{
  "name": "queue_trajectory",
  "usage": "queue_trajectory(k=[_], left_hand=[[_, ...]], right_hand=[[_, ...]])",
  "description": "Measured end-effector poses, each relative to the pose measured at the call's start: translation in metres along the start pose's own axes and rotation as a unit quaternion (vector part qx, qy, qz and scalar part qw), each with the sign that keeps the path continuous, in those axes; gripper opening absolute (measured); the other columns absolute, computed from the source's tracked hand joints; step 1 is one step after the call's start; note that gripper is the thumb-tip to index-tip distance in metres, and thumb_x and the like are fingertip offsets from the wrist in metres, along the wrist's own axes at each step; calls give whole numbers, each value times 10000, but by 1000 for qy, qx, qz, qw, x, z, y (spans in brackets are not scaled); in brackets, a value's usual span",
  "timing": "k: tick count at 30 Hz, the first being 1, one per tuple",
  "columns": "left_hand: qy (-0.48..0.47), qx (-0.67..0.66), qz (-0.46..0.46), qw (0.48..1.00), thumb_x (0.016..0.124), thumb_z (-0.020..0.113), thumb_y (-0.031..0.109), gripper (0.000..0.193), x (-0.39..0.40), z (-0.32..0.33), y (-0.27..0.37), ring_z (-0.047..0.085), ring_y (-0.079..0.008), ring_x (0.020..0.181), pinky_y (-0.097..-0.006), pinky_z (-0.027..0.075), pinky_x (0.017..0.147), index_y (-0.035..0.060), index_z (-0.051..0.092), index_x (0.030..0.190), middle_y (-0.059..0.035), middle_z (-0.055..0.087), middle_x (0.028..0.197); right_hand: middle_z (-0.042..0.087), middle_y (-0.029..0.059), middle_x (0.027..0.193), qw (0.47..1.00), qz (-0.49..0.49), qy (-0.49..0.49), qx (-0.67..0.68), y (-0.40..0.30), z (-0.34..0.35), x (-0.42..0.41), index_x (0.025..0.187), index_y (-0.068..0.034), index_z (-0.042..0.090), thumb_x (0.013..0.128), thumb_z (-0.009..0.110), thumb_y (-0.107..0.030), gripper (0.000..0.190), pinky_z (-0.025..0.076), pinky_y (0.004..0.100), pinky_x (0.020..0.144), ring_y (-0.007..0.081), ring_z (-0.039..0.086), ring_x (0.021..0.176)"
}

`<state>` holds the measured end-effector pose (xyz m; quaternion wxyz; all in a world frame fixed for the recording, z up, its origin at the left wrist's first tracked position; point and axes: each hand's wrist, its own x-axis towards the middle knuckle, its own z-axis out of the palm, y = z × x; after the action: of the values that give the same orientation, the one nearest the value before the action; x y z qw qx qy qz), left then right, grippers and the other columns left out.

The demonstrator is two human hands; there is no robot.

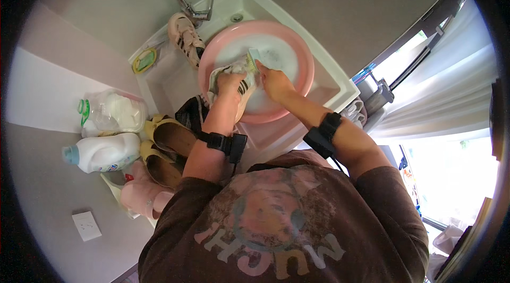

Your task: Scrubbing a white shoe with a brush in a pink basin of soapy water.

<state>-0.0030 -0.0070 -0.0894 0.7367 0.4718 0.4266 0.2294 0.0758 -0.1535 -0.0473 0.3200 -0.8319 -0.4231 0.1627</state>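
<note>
Sudsy, cloudy water fills a round pink plastic basin (308, 58) standing in a white sink. My left hand (231, 86) grips a light sneaker with dark stripes (249, 88) over the basin's near left part, its fingers partly inside the shoe opening. In my right hand (275, 84) is a scrub brush (252, 58) with a pale back, its yellowish bristles against the foamy front part of the sneaker. The matching sneaker (185, 39) leans at the sink's back left, beside the basin and below the faucet.
A chrome faucet (187, 4) rises behind the white sink (334, 84). A green and yellow soap dish (144, 60) lies on its left rim. Further left are a clear plastic jug (119, 111), a white detergent bottle (107, 151), yellow shoes (159, 163) and pink slippers (141, 193).
</note>
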Motion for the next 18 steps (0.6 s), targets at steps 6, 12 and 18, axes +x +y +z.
queue_trajectory(k=[6,12,18], left_hand=[[-17,-53,-20,998,712,674,-15,358,-9,3,4,633,-289,838,-392,524,703,-20,585,1059,-135,620,966],[-14,32,25,999,680,675,-47,421,-2,4,-7,630,-306,828,-417,500,676,-107,550,1078,-183,602,995],[9,-65,-32,997,674,676,-42,403,-8,6,6,632,-296,820,-406,500,661,-97,562,1057,-162,610,969]], right_hand=[[617,208,811,1000,-4,-17,-22,-3,3,-26,1384,-144,399,810,414,-45,582,474,438,715,361,610,736],[621,257,953,999,-5,-31,8,5,-6,-5,1394,-111,350,865,397,-104,531,483,474,796,410,613,870],[624,256,925,997,-10,-70,-18,-14,-4,-27,1404,-108,326,879,392,-136,529,486,482,776,406,616,857]])
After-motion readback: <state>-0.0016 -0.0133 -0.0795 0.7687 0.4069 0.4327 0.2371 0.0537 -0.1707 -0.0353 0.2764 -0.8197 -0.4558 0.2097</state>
